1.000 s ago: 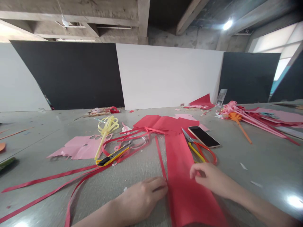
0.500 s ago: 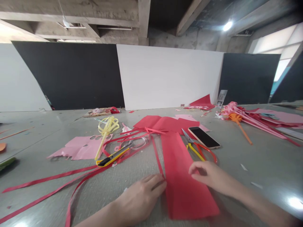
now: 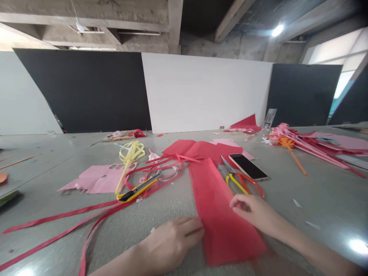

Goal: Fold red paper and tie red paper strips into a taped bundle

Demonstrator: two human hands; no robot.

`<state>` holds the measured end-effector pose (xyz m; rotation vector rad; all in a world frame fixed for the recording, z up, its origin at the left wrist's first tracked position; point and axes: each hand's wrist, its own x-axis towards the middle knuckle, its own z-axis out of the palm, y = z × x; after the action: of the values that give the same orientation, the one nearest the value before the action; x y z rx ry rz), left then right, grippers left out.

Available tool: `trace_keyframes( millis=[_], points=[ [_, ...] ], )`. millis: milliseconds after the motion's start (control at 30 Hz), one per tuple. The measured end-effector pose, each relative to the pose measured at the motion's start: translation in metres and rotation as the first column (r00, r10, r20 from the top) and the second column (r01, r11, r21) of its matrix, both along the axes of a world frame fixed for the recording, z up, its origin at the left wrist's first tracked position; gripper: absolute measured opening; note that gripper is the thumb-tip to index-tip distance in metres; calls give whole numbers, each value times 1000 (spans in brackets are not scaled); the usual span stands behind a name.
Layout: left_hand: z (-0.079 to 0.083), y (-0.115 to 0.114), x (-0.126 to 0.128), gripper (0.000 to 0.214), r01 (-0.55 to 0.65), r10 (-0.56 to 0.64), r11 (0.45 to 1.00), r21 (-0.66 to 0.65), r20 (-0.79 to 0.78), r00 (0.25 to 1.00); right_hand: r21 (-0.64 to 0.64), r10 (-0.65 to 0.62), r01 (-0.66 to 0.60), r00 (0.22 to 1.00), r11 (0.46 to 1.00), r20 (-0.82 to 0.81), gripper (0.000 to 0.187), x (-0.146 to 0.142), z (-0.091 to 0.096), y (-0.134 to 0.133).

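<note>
Look for the red sheet [image 3: 221, 226] at the near middle of the bench [image 3: 322, 191], laid lengthwise between the hands, with its far end reaching the creased red paper [image 3: 189, 148]; steady its left edge with the left hand [image 3: 176, 237], bent at the fingers and set right at that edge; cannot tell whether pinching the paper or merely touching it; guide the opposite side with the right hand [image 3: 251, 209], loosely curled over the right edge, with thumb and forefinger close together; cannot tell there either whether gripping or only resting; best, by judgement, to press lightly and evenly from both sides, so as not to buckle thin paper; smooth from far to near, checking the left edge for straightness along its faint line, too blurred to read as a fold or a separate strip; avoid pushing sideways with one hand alone, for fear of skewing the whole length; mind the scissors [image 3: 229, 167] just right of the sheet, near the right hand, and the phone [image 3: 248, 166] beyond; leave the utility knife [image 3: 138, 190] and the loose red strips [image 3: 82, 260] to the left, apart from the work.
</note>
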<state>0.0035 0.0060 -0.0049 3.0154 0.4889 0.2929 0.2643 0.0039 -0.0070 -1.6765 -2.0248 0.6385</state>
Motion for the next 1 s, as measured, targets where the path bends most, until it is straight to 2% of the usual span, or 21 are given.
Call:
trace_keyframes(
  millis=[300, 567, 733, 1000],
  points=[
    [-3, 1, 1, 34, -4, 4, 1000, -8, 16, 1000, -17, -5, 7, 997, 1000, 74, 17, -5, 3, -5],
    [-3, 0, 0, 33, -9, 9, 1000, 8, 0, 1000, -37, 22, -22, 1000, 999, -4, 11, 0, 4, -3],
    [-2, -1, 0, 34, -67, 66, 998, 22, 39, 997, -63, 21, -22, 1000, 998, -12, 8, 3, 3, -2],
    [0, 0, 0, 30, 47, -50, 997, 67, 40, 998, -22, 8, -9, 1000, 1000, -3, 10, 0, -1, -2]
  ],
)
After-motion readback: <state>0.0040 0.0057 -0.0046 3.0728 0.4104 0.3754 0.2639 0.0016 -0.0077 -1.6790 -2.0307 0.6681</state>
